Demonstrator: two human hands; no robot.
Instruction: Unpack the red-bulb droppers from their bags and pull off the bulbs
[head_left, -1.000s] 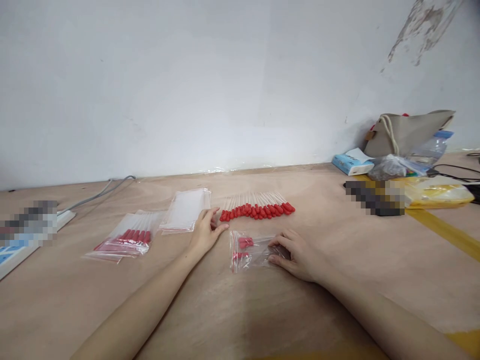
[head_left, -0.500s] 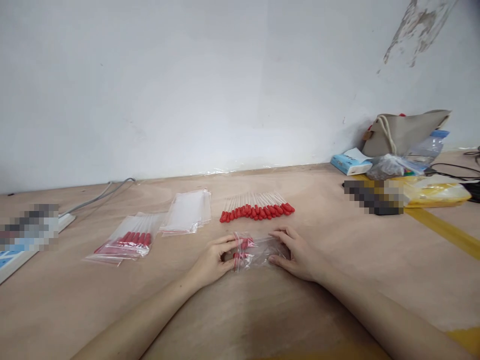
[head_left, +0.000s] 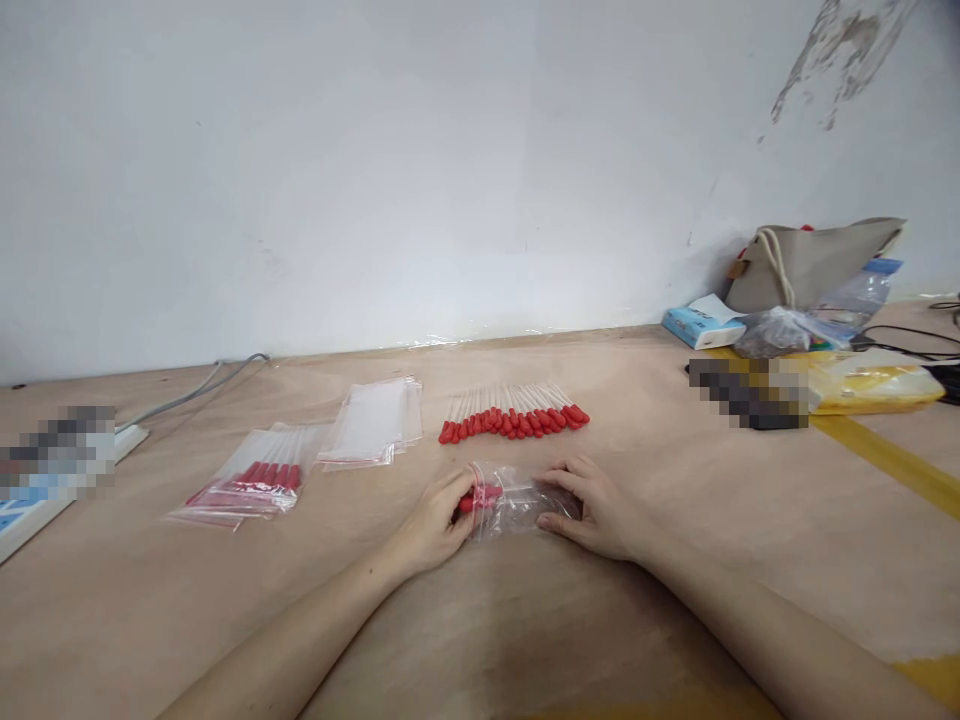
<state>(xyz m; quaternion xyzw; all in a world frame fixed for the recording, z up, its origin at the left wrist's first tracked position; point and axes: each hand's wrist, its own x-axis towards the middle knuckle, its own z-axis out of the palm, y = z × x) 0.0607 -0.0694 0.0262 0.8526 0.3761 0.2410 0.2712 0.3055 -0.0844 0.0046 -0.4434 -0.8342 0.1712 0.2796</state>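
Note:
Between my hands lies a clear zip bag [head_left: 521,510] with a red line along its mouth, which faces left. A few droppers with red bulbs [head_left: 480,498] lie partly in it, bulbs at the mouth and thin pale stems pointing right. My left hand [head_left: 441,515] is closed around the bulbs at the mouth, its fingertips partly hidden. At the bag's other end, my right hand [head_left: 592,508] grips the film with thumb and fingers. Beyond the bag lies a row of loose droppers [head_left: 517,422], bulbs toward me.
To the left are a stack of flat zip bags [head_left: 367,425] and filled bags of droppers [head_left: 259,475]. A power strip [head_left: 45,500] with a grey cable lies far left. Tissue packs [head_left: 697,325], a dark blurred object [head_left: 750,395] and a grey bag [head_left: 814,265] are at right.
My left fingers have drawn closer around the red bulbs, which now sit together and stick out slightly at the bag's mouth. My right hand has hardly moved.

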